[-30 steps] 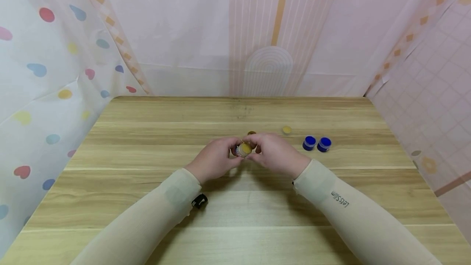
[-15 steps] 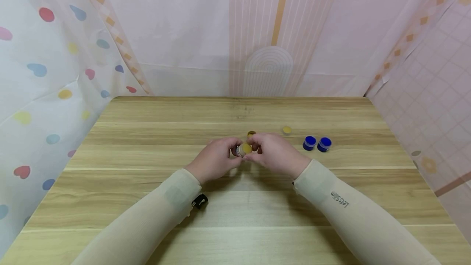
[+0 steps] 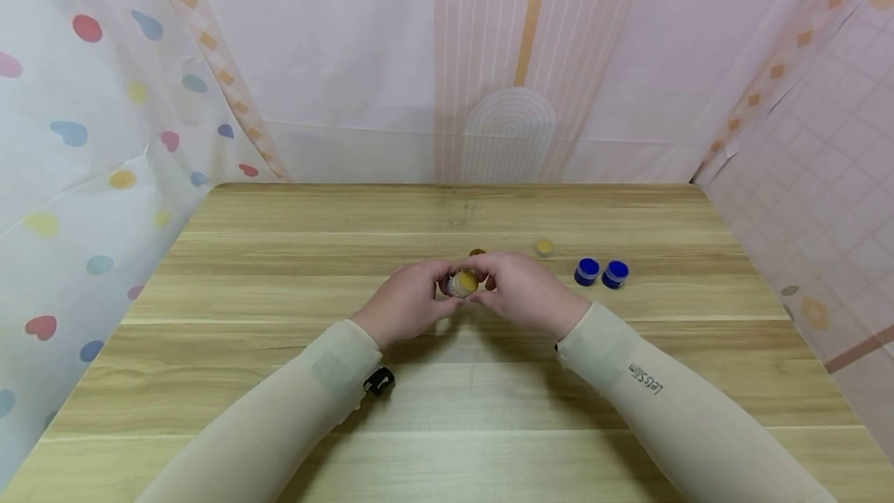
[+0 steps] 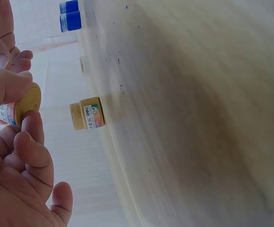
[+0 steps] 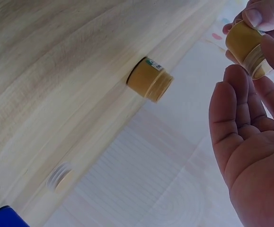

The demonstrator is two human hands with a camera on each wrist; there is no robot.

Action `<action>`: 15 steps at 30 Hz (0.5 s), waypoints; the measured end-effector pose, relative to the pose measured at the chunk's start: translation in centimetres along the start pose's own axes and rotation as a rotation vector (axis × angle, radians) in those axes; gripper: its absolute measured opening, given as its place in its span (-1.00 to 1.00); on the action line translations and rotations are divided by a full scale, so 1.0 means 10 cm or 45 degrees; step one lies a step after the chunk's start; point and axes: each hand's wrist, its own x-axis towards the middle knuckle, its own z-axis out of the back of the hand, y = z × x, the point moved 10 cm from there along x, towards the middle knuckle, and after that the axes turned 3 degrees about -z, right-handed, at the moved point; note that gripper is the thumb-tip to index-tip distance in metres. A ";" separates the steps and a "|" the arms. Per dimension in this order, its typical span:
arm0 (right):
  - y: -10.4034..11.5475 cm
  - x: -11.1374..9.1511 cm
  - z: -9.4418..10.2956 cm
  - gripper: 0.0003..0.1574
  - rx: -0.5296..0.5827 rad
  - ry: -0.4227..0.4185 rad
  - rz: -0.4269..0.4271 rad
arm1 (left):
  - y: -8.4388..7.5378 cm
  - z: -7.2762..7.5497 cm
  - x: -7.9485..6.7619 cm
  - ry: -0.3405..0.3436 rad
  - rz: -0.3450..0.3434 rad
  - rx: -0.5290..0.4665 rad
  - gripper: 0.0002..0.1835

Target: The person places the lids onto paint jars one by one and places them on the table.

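A small yellow paint jar [image 3: 464, 284] is raised over the middle of the table, tilted toward the right. My left hand [image 3: 408, 297] pinches its body between thumb and fingers; a printed label shows in the left wrist view. At the pale rim of its yellow-topped lid [image 5: 255, 62], my right hand [image 3: 520, 289] holds on with thumb and forefinger, the other fingers loosely bent beneath. Behind the hands stands a second yellow paint jar [image 4: 87, 114], upright on the table and mostly hidden in the head view.
To the right, two blue paint jars [image 3: 601, 273] stand side by side on the wooden table [image 3: 279, 254]. A loose yellow lid [image 3: 545, 247] lies behind them, toward the middle. Printed cloths [image 3: 349, 60] hang along the back and both sides.
The right hand's fingers shift slightly at the lid, drawing back half a second ago and closing around the rim again now. The left hand and the jar stay nearly in place.
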 end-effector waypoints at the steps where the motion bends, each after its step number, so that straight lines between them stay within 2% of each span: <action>1: 0.00 0.00 0.00 -0.45 -0.005 0.000 -0.003 | 0.00 0.00 0.00 -0.001 -0.002 0.004 -0.60; 3: 0.01 0.00 0.00 -0.47 -0.010 0.002 -0.012 | -0.01 0.00 0.00 -0.001 -0.005 0.005 -0.61; 6: 0.01 -0.01 0.01 -0.59 -0.016 -0.004 -0.020 | -0.02 0.01 0.00 -0.006 -0.017 -0.006 -0.70; 10: -0.02 -0.02 0.02 -0.62 -0.020 -0.018 -0.033 | -0.03 0.01 0.00 -0.007 -0.024 -0.018 -0.77; 15: 0.00 -0.02 0.03 -0.45 -0.004 -0.032 0.005 | -0.03 0.01 0.00 -0.004 -0.025 -0.016 -0.74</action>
